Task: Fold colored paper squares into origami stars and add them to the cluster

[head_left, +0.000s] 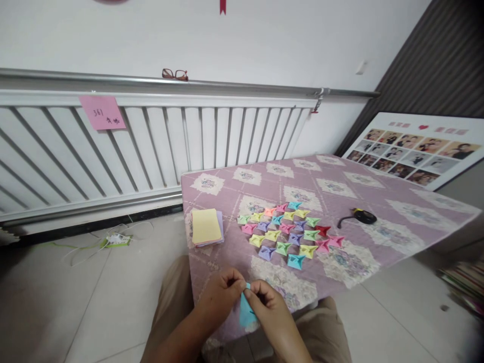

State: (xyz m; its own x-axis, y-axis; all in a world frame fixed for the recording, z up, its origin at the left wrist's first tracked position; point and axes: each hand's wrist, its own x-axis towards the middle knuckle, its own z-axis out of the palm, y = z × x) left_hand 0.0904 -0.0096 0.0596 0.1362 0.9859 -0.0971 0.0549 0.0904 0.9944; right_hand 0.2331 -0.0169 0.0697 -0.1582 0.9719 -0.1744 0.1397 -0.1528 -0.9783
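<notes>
Between my two hands is a piece of blue folded paper (246, 313), its top edge pinched and its lower part hanging over the near edge of the table. My left hand (224, 292) pinches the paper's upper left with thumb and forefinger. From the other side, my right hand (267, 302) grips its upper right, with the fingers curled. Just beyond my hands stand several small folded paper pieces (282, 247) in rows, coloured green, yellow, pink, purple, blue, orange and red. At the left lies a stack of paper sheets (206, 226), yellow on top.
A purple flowered cloth covers the table (234, 201). On its right side rests a black tape measure (364, 216) with a strap. A white radiator (212, 133) runs along the wall, with glasses (175, 74) on the pipe above. A photo board (412, 148) leans at the far right.
</notes>
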